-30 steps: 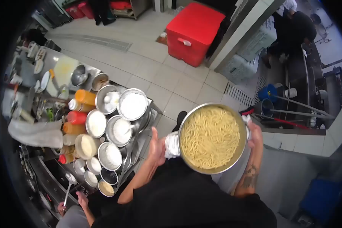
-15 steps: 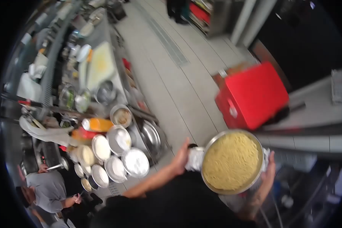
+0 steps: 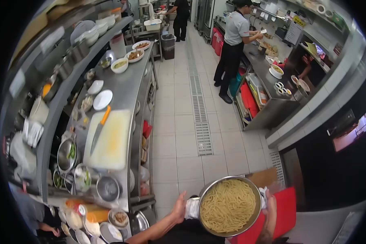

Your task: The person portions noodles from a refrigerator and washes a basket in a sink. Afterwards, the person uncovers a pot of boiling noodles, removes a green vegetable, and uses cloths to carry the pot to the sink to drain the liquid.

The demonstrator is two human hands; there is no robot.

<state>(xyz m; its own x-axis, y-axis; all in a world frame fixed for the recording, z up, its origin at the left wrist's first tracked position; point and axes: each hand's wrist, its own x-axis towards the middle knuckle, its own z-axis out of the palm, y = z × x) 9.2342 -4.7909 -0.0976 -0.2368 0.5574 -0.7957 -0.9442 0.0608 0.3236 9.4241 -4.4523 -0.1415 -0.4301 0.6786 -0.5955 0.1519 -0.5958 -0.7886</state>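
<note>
A round metal pan (image 3: 203, 191) full of cooked yellow noodles (image 3: 228, 205) is held level in front of my body. My left hand (image 3: 179, 207) grips its left side through a folded white cloth (image 3: 192, 208). On the opposite side, my right hand (image 3: 270, 209) holds the rim, with another bit of white cloth (image 3: 263, 194) between hand and metal. Below and behind the pan is a red box-like thing (image 3: 286, 211), partly covered by my right hand and the pan.
On the left counter lie a white cutting board (image 3: 114, 140), an orange-handled knife (image 3: 100, 129) and several bowls. A tiled aisle with a floor drain (image 3: 199, 114) runs ahead. One person (image 3: 236, 32) stands at the right counter, another (image 3: 181, 18) farther back.
My view has swung up and levelled, now facing along the aisle. The pan stays in both hands and appears lower and further left; the red thing is now beneath it.
</note>
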